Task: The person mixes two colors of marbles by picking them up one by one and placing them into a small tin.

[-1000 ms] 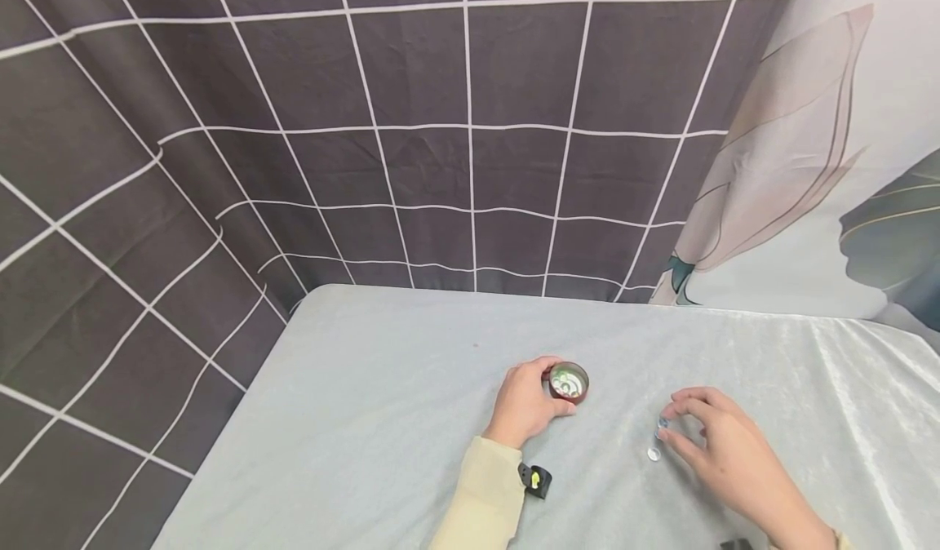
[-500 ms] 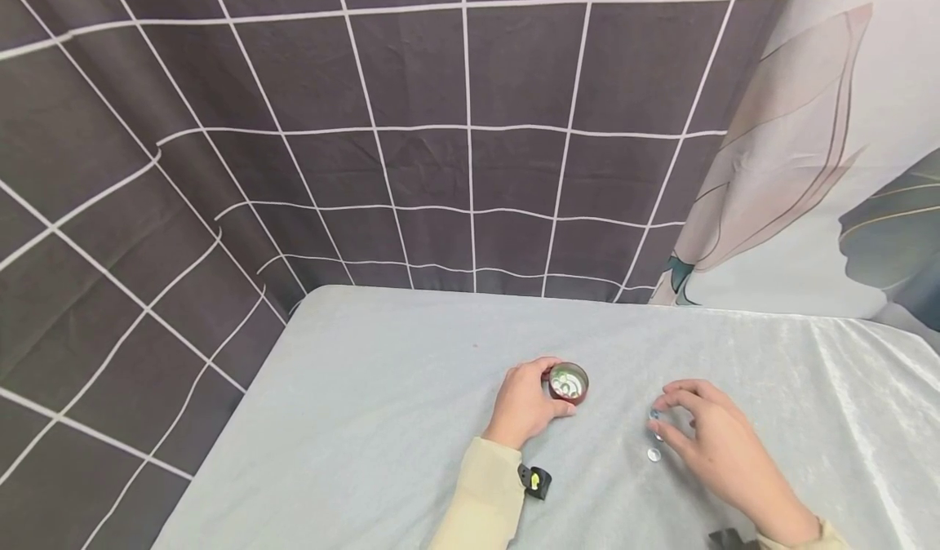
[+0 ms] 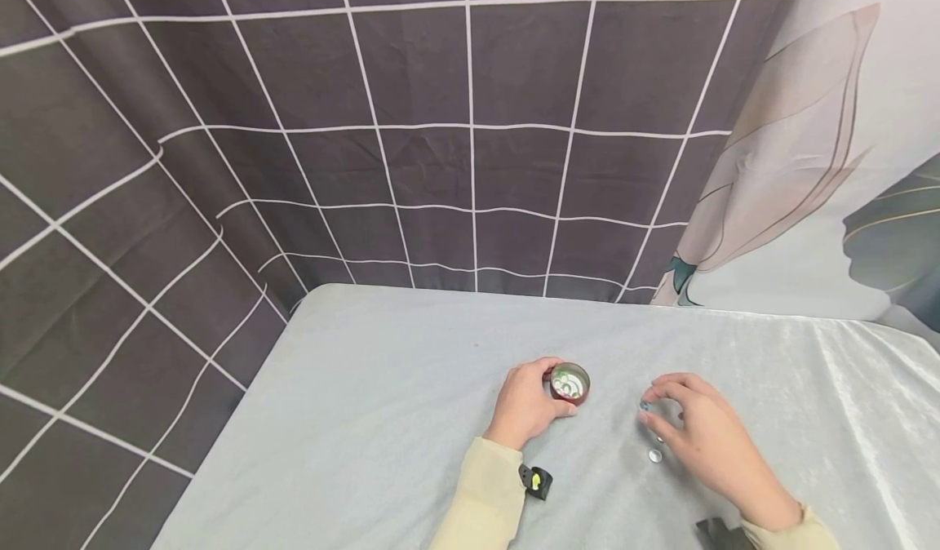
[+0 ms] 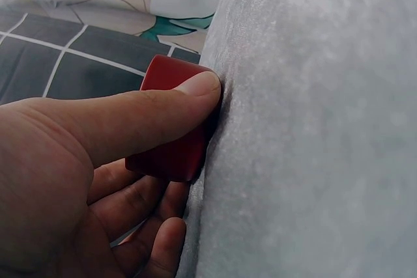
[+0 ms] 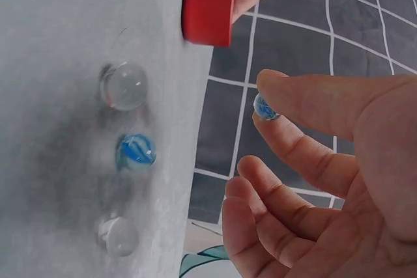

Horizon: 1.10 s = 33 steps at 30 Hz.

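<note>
My left hand [image 3: 525, 403] grips a small, round red bowl [image 3: 582, 397] that stands on the table. The left wrist view shows the thumb lying along the outer wall of the red bowl [image 4: 168, 154]. Light and green round shapes show inside it. To the right, my right hand [image 3: 701, 440] pinches a blue-and-clear glass marble [image 5: 265, 107] between thumb and index finger, above the cloth. Below that hand lie a clear marble [image 5: 125, 86], a blue-swirled marble [image 5: 137, 150] and another clear marble [image 5: 120, 236] in a row.
A pale grey velvety cloth [image 3: 367, 387] covers the table. Behind and to the left hangs a dark curtain [image 3: 521, 166] with white grid lines. A light leaf-patterned curtain [image 3: 800, 207] hangs at the back right.
My right hand has lifted the pinched marble off the row and moved left with it, toward the bowl. The left hand and bowl have stayed in place.
</note>
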Each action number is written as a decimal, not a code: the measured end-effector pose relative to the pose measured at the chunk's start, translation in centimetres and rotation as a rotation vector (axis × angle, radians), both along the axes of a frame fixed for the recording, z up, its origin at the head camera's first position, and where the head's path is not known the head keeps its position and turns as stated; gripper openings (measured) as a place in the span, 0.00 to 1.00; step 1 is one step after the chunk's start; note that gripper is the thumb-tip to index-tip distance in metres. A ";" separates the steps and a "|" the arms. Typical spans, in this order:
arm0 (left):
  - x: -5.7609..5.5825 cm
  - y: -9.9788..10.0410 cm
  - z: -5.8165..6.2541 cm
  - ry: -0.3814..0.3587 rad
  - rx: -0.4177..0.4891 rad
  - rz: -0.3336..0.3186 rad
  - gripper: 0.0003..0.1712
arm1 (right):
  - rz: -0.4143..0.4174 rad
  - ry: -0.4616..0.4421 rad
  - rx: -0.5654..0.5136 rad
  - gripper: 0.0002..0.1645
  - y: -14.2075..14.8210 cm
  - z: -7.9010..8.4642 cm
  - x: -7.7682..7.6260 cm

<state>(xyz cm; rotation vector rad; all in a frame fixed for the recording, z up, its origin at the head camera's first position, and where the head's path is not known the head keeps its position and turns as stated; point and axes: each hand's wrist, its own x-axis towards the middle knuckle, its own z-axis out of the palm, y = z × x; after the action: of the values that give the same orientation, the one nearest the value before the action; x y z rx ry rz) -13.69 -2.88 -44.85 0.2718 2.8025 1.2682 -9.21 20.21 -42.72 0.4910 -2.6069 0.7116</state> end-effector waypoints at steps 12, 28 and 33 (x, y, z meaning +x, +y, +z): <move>0.0 0.0 0.0 -0.002 0.001 0.002 0.32 | 0.015 -0.020 -0.008 0.14 -0.8 0.2 -0.8; 0.0 0.0 -0.2 0.016 0.005 0.001 0.32 | 0.006 -0.095 -0.037 0.11 -2.3 0.8 -1.8; 0.0 0.0 0.0 0.021 0.001 -0.003 0.32 | 0.009 -0.113 -0.049 0.11 -2.7 0.8 -2.2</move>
<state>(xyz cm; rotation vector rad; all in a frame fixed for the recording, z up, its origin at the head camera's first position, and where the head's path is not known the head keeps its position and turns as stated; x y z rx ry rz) -13.69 -2.88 -44.90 0.2905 2.8181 1.2730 -11.45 17.49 -41.96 0.4602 -2.6857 0.8257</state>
